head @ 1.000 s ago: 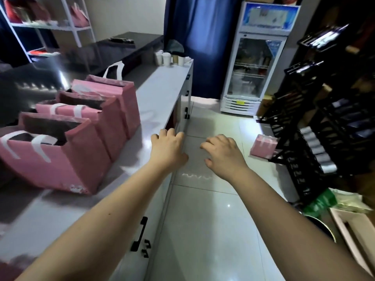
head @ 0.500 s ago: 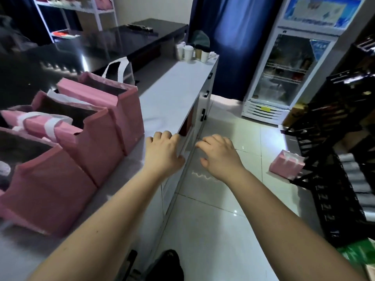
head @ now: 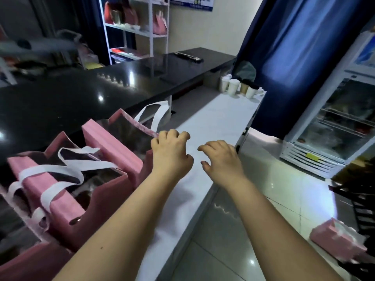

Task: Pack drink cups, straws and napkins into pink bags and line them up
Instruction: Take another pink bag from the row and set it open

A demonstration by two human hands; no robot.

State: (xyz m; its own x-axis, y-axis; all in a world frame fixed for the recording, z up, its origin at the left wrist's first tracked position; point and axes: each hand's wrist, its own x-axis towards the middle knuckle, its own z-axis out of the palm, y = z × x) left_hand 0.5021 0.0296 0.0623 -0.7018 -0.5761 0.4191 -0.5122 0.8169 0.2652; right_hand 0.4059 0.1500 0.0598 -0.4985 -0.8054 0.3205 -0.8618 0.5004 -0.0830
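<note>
Counter (head: 219, 118), white-topped, runs from the bottom centre of the frame up to right of centre. A black counter (head: 81, 98), glossy, lies along its left side and fills the middle left of the frame. Blue curtain (head: 294, 57) hangs at upper right. A glass-door fridge (head: 334, 128) stands on the tiled floor at the right edge. A white shelf unit (head: 150, 27) holding pink items stands against the wall at the upper centre.

Pink bags stand in a row on the white counter at lower left, mouths open. The near bag (head: 30, 266) is cut off by the bottom-left corner. The middle bag (head: 67, 199) has its white handles flopped across the mouth. The far bag (head: 113, 142) has one white handle standing upright. Contents are too dark to identify. One more pink bag, the floor bag (head: 334, 242), lies on its side on the tiles at lower right.

Both forearms reach in from the bottom edge. Left hand (head: 171, 157): palm down, fingers loosely curled, nothing held, knuckles overlapping the far bag's rim; contact cannot be told. Right hand (head: 221, 161): palm down over the counter's right edge, fingers loosely curled, nothing held. The hands are near each other, not touching.

Cups (head: 233, 87), white and brown with lids, cluster at the counter's far end, well apart from the bags.
</note>
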